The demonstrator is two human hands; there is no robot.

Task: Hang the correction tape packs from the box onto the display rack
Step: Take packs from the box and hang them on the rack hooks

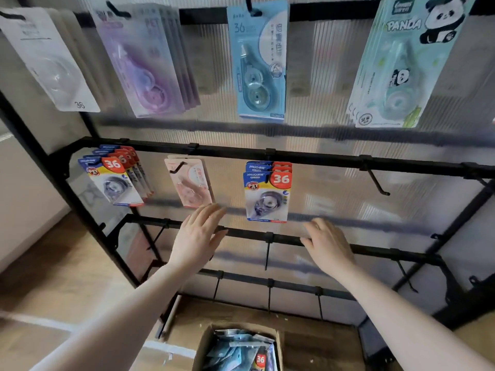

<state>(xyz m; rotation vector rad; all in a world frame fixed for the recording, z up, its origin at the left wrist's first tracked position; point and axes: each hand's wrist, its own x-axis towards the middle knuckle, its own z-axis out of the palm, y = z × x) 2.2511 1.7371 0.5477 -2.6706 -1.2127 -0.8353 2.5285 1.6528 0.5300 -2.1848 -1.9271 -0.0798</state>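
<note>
Black metal display rack (308, 158), ribbed translucent backing: two upper rails stocked, lower pegs bare. Brown cardboard box (205, 346) on the wooden floor below: loose correction tape packs (241, 346) still inside (many, jumbled). Blue-and-red "36" carded packs (266, 194), hung on the middle rail's centre peg. My left hand (199, 234): fingers spread flat, holding nothing. My right hand (328, 243): loosely curled, also holding nothing, near the lower rail. Next, I judge: reach down, lift one pack by its card top, align the hang-hole squarely with a peg.
</note>
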